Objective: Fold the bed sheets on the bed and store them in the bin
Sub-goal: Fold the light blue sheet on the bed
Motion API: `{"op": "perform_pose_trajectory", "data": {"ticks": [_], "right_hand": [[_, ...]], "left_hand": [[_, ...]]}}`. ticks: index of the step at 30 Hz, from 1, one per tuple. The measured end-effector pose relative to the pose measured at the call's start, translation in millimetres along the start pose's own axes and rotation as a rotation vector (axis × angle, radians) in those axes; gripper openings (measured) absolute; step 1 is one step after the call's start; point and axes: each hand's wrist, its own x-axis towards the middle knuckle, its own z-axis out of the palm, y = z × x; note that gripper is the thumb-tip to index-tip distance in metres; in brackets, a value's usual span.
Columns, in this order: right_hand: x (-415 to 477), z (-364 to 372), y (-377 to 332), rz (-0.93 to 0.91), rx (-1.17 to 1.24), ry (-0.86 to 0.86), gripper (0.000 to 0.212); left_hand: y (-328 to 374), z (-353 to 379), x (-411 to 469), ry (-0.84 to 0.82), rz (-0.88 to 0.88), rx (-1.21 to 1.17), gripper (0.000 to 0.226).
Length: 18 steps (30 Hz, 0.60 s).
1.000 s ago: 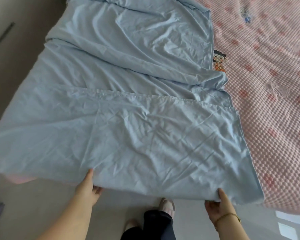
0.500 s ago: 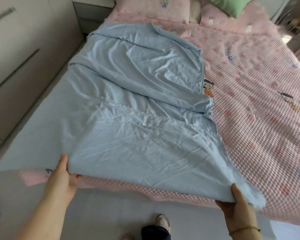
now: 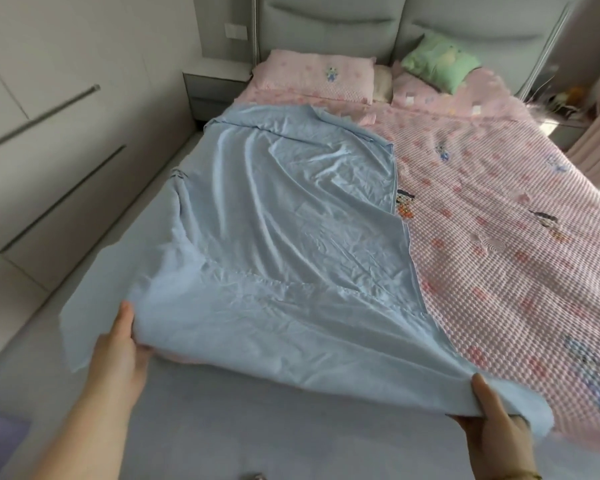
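Pink bed [image 3: 499,237] carries blue sheet [image 3: 274,237]; left grip [image 3: 118,355], right grip [image 3: 496,427] pinch near edge (thumbs atop).

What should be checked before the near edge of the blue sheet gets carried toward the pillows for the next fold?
1. Left hand grips the near edge of the sheet: ok, thumb on top.
2. Right hand grips the same edge: ok.
3. Hands at the corners: not ok, cloth hangs past both hands.
4. Sheet smooth: not ok, creases and a ridge run across its middle.
5. Far end squared up below the pillows: not ok, it lies rumpled.
6. Bin within reach: cannot tell, none in view.
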Motion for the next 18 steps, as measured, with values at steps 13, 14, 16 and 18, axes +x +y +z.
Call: {"op": "perform_pose_trajectory", "data": {"ticks": [13, 14, 16, 18], "right_hand": [[-24, -21, -20, -0.047, -0.497, -0.134, 0.058], [-19, -22, -21, -0.062, -0.503, -0.123, 0.057], [-7, -20, -21, -0.088, -0.51, -0.12, 0.049], [7, -13, -24, -0.13, -0.495, -0.109, 0.041]], "left_hand": [[1, -5, -40, 0.057, 0.026, 0.102, 0.042], [1, -4, -37, 0.064, 0.023, 0.101, 0.039], [3, -1, -30, 0.06, 0.004, 0.086, 0.036], [11, 9, -27, 0.047, -0.019, 0.076, 0.036]]}}
